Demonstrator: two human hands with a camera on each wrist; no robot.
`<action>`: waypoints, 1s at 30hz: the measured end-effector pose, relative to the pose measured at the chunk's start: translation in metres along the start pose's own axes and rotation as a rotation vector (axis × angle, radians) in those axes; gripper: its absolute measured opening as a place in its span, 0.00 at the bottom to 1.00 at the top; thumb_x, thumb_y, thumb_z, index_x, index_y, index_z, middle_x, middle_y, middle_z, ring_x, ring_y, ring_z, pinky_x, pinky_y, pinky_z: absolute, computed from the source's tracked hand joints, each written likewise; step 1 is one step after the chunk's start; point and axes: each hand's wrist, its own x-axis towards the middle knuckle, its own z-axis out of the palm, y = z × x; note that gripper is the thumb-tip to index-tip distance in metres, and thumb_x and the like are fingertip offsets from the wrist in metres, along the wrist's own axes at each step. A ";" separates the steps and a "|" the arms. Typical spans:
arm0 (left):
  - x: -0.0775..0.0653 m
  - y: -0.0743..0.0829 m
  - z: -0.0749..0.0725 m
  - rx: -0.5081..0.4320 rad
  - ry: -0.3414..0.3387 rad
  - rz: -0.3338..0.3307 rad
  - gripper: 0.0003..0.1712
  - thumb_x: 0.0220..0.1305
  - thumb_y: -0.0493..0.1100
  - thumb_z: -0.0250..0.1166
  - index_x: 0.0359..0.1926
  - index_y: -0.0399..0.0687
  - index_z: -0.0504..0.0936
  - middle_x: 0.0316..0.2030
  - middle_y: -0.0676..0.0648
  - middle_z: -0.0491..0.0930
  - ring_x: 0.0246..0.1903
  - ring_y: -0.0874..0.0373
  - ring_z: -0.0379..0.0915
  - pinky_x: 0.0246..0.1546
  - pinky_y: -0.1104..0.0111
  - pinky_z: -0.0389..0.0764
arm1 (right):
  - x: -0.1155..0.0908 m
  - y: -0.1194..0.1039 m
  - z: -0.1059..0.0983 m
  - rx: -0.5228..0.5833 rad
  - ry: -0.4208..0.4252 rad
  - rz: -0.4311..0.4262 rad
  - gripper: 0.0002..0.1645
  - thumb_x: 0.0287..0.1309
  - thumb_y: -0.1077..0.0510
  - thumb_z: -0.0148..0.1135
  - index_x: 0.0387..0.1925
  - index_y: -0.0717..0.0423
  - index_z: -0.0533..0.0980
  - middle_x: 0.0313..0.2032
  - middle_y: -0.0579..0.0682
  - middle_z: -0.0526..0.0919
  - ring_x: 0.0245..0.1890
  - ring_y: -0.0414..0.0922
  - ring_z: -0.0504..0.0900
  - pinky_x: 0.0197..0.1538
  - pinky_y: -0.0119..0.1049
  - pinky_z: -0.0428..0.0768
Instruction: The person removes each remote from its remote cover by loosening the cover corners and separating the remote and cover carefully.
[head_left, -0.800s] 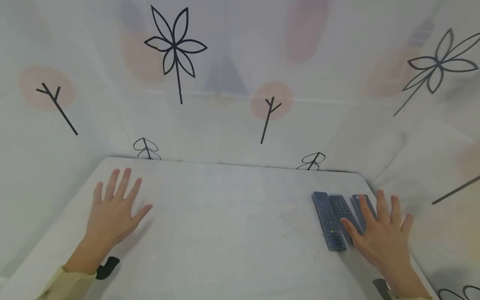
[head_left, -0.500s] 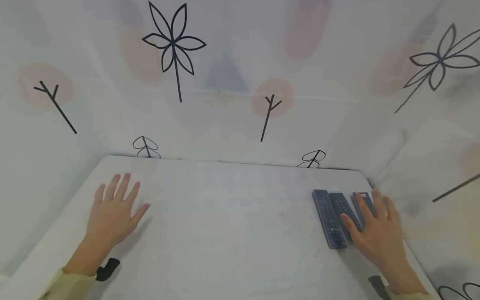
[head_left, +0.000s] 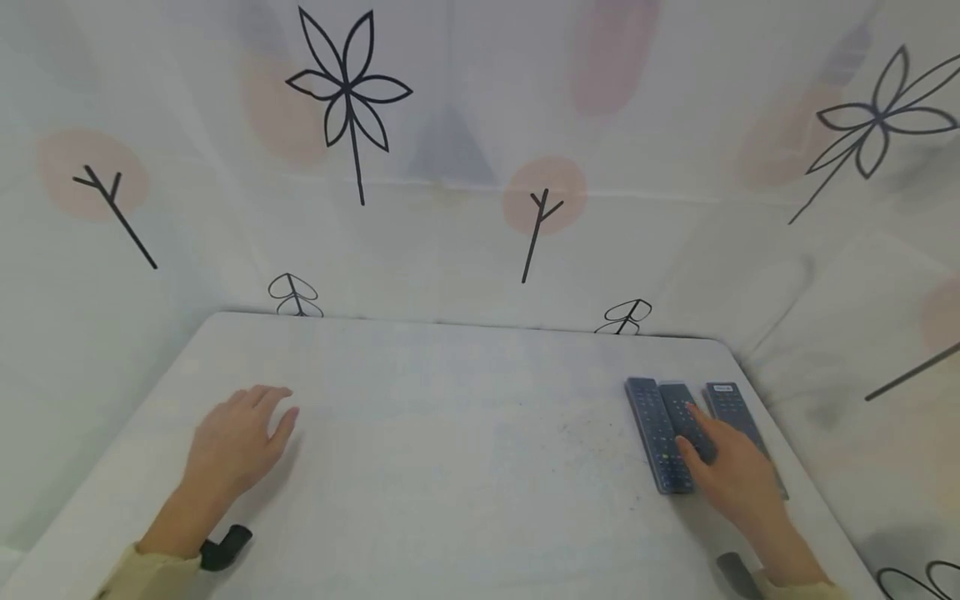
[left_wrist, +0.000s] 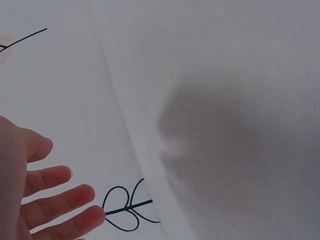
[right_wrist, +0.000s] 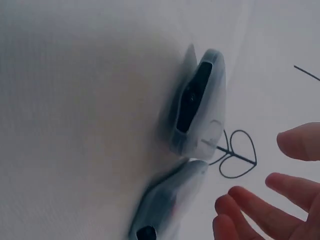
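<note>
Three remotes are laid side by side at the table's right; a white label (print too small to read) is carried by the rightmost. Above them, the right hand is held with fingers loosely extended; the left hand's fingers are relaxed, slightly bent.

Dark-blue remotes; white table; flower-patterned backdrop.

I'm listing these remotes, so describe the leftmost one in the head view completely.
The leftmost remote is long and dark, with rows of small buttons, a few coloured ones toward its near end. It looks like plastic. It lies face up on the white table, slightly slanted, beside the middle remote. The thumb of the right hand is near its right edge; contact is unclear.
</note>
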 end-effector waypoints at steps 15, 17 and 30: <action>-0.007 0.024 0.030 -0.403 -0.114 -0.112 0.11 0.70 0.49 0.62 0.47 0.49 0.83 0.39 0.50 0.84 0.35 0.56 0.78 0.35 0.58 0.78 | 0.009 -0.003 0.018 0.012 -0.188 0.101 0.37 0.57 0.54 0.72 0.59 0.74 0.70 0.37 0.62 0.79 0.34 0.53 0.79 0.37 0.51 0.77; -0.007 0.028 0.032 -0.463 -0.121 -0.119 0.11 0.70 0.48 0.62 0.47 0.49 0.83 0.39 0.50 0.83 0.35 0.58 0.77 0.35 0.60 0.78 | 0.011 -0.003 0.018 0.014 -0.203 0.114 0.38 0.57 0.53 0.72 0.60 0.74 0.69 0.37 0.63 0.80 0.35 0.55 0.79 0.38 0.52 0.77; -0.003 0.054 0.045 -0.796 -0.235 -0.190 0.11 0.71 0.41 0.62 0.52 0.47 0.81 0.40 0.52 0.85 0.34 0.61 0.80 0.38 0.67 0.80 | 0.020 -0.012 0.013 -0.032 -0.341 0.187 0.43 0.60 0.49 0.69 0.60 0.80 0.64 0.41 0.68 0.77 0.43 0.62 0.77 0.49 0.59 0.75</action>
